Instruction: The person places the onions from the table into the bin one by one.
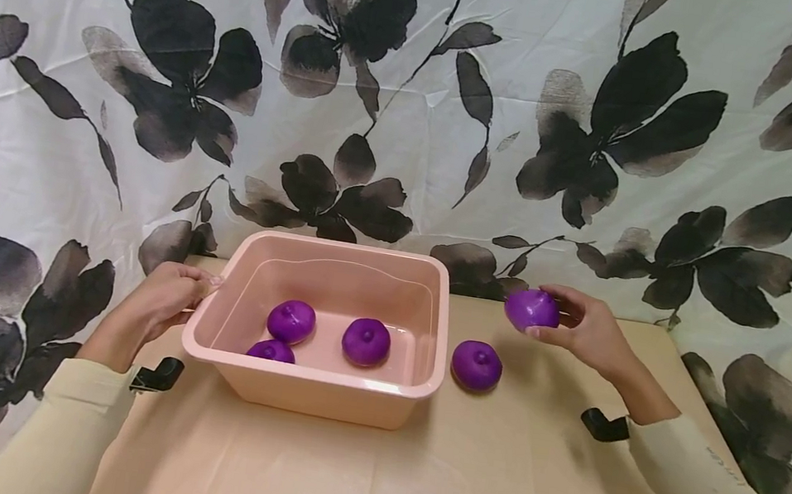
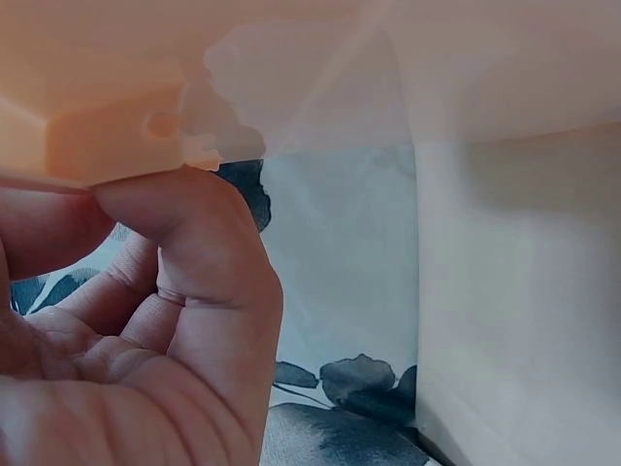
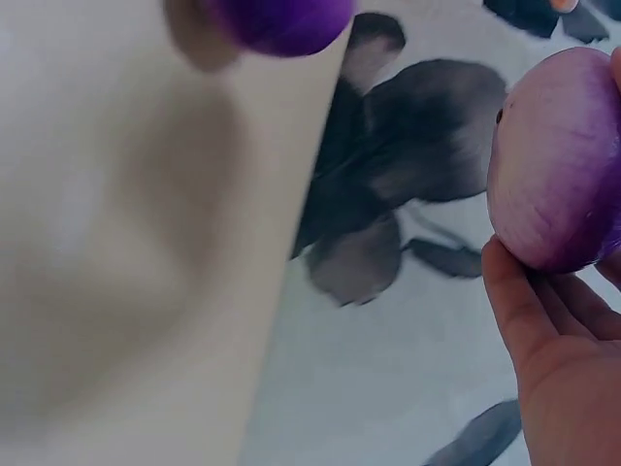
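Observation:
A pink plastic tub (image 1: 327,392) stands on the table, with three purple onions inside, one of them (image 1: 365,341) on the right. My left hand (image 1: 164,300) pinches the tub's left rim; the left wrist view shows the thumb and a finger (image 2: 218,243) at the rim's underside. To the right of the tub, my right hand (image 1: 590,335) grips a purple onion (image 1: 532,310) above the table. In the right wrist view that onion (image 3: 553,160) sits between the fingers, partly cut off by the frame. Another onion (image 1: 476,366) lies on the table beside the tub's right wall.
The light tan table (image 1: 484,492) reaches back to a white cloth (image 1: 461,206) with dark flowers, hanging behind and around it. A black wrist strap piece (image 1: 157,374) shows at the left cuff and another (image 1: 604,425) at the right.

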Motion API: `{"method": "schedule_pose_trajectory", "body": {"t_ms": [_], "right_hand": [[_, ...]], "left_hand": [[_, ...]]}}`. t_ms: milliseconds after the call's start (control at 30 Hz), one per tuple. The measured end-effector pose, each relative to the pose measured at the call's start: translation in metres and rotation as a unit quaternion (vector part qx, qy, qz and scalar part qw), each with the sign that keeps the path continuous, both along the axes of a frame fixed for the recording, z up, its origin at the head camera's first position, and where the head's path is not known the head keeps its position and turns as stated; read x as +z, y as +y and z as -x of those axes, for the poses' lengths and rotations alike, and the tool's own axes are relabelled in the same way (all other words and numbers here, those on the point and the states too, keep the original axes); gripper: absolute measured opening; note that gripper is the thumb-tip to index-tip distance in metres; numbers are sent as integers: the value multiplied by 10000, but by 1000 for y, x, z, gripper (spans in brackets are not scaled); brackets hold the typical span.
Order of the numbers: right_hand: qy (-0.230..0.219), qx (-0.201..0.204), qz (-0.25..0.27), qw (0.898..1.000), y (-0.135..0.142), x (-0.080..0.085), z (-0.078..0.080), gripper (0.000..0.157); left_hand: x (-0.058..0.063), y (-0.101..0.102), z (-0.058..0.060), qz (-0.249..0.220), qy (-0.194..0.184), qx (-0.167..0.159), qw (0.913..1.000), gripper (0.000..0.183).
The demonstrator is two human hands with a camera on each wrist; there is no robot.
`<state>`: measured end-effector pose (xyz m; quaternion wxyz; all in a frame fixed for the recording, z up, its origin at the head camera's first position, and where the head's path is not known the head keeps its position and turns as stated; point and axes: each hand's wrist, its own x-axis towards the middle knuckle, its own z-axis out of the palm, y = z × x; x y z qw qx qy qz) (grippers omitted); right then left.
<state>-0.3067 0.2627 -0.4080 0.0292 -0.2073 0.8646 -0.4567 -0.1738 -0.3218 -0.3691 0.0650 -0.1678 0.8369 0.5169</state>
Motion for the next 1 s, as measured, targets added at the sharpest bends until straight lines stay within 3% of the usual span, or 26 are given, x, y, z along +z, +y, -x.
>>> {"method": "schedule_pose_trajectory", "body": {"t_ms": [500, 1000], "right_hand": [[465, 1019, -159, 9936, -50, 58, -20, 75], [689, 2157, -365, 9733, -118, 89, -30, 76]], "left_hand": [[-2, -1, 1, -163, 24, 17, 9999, 41], [-3, -3, 0, -217, 48, 26, 9997, 43]]}}
